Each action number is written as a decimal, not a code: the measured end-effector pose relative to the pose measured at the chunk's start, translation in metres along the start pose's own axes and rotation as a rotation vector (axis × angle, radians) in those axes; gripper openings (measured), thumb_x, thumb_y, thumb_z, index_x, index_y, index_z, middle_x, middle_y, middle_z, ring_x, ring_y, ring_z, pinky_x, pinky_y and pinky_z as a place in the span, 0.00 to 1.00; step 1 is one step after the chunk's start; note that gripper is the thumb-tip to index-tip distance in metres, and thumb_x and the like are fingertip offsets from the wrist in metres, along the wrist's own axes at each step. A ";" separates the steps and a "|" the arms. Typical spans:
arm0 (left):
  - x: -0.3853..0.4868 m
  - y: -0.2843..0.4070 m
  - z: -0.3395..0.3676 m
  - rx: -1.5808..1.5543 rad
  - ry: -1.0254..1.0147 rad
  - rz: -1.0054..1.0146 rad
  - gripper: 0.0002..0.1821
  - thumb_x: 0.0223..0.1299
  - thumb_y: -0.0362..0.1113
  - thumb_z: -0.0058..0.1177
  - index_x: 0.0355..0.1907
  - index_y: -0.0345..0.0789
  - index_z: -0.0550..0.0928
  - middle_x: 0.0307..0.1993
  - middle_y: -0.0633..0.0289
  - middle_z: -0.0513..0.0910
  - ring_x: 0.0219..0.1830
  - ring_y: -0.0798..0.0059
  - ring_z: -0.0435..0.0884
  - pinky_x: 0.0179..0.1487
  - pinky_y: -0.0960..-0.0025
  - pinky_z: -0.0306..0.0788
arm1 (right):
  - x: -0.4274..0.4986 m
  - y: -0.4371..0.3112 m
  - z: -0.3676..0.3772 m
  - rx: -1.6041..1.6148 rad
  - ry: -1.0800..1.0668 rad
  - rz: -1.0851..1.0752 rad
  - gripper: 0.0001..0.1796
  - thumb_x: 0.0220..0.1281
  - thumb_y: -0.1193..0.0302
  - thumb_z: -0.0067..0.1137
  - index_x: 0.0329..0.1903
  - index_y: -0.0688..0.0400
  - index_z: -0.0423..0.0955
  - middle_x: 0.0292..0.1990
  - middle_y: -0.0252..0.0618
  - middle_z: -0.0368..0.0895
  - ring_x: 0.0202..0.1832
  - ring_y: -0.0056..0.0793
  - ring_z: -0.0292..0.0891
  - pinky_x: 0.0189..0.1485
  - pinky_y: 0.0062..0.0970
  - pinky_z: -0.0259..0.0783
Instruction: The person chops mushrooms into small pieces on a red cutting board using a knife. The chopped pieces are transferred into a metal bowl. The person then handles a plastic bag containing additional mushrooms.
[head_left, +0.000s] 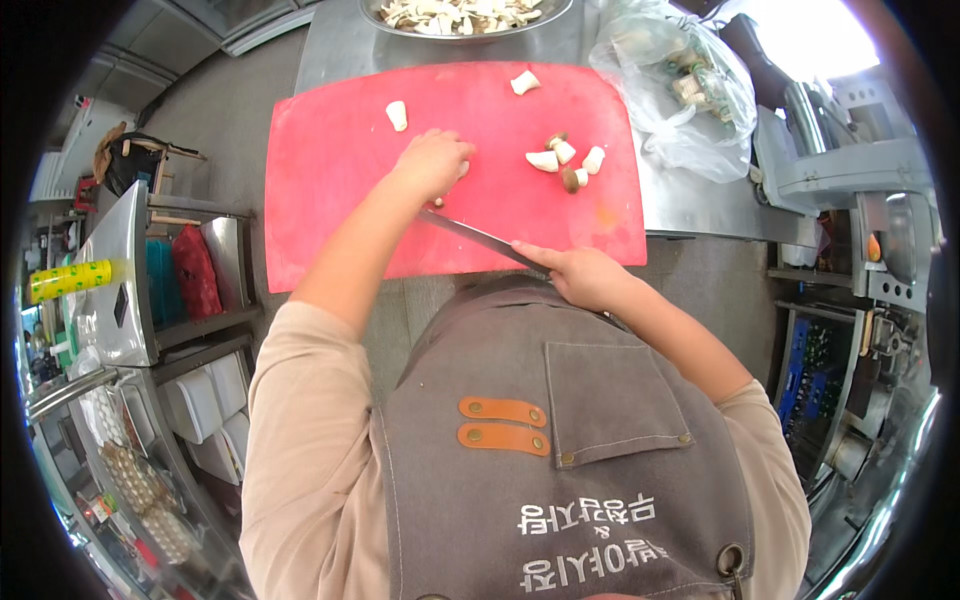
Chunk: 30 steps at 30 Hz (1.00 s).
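Observation:
A red cutting board (330, 180) lies before me on a steel table. My left hand (435, 161) rests on it with bent fingers over a pale mushroom piece (463, 170), mostly hidden beneath them. By my left wrist a small brown-and-white mushroom bit (438, 202) shows. My right hand (589, 274) grips a kitchen knife (484, 238) at the board's near edge, blade pointing left toward my left wrist. One white mushroom stem piece (396, 116) lies beyond my left hand. On the right are several king oyster mushroom pieces (562, 152), with another stem chunk (525, 82) farther back.
A steel bowl (465, 34) of sliced mushrooms stands past the board. Right of it sits a clear plastic bag (682, 97) with packaged contents on the steel table (690, 206). Steel shelving with a yellow roll (71, 281) is at left; a bottle crate (806, 375) is at right.

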<state>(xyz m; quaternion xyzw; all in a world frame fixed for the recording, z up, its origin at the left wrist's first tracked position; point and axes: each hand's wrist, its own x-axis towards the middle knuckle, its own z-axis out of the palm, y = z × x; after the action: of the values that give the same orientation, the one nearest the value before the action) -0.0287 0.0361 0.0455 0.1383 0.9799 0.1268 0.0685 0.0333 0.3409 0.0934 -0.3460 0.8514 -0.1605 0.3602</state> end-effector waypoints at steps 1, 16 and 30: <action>0.007 0.000 -0.003 0.003 -0.058 -0.026 0.10 0.66 0.34 0.56 0.46 0.36 0.86 0.47 0.54 0.85 0.54 0.51 0.83 0.59 0.50 0.76 | 0.007 0.002 0.003 -0.010 -0.039 0.030 0.40 0.70 0.77 0.47 0.82 0.33 0.59 0.53 0.54 0.85 0.43 0.56 0.84 0.50 0.49 0.77; -0.097 0.011 0.071 -0.230 0.661 -0.013 0.11 0.58 0.26 0.63 0.44 0.34 0.83 0.48 0.54 0.83 0.52 0.50 0.82 0.57 0.54 0.77 | -0.018 0.021 -0.003 0.032 0.104 0.161 0.41 0.68 0.78 0.48 0.82 0.36 0.59 0.42 0.56 0.85 0.42 0.55 0.83 0.49 0.49 0.77; -0.092 0.002 0.084 -0.221 0.744 -0.015 0.06 0.60 0.26 0.61 0.41 0.33 0.83 0.44 0.55 0.81 0.46 0.52 0.82 0.51 0.55 0.78 | 0.004 0.011 -0.006 -0.215 0.097 0.030 0.44 0.68 0.77 0.52 0.83 0.31 0.56 0.32 0.51 0.82 0.36 0.51 0.81 0.41 0.50 0.75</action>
<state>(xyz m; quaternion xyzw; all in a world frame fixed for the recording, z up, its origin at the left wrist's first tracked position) 0.0741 0.0308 -0.0250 0.0674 0.9192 0.2725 -0.2762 0.0215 0.3455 0.0902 -0.3616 0.8852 -0.0796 0.2817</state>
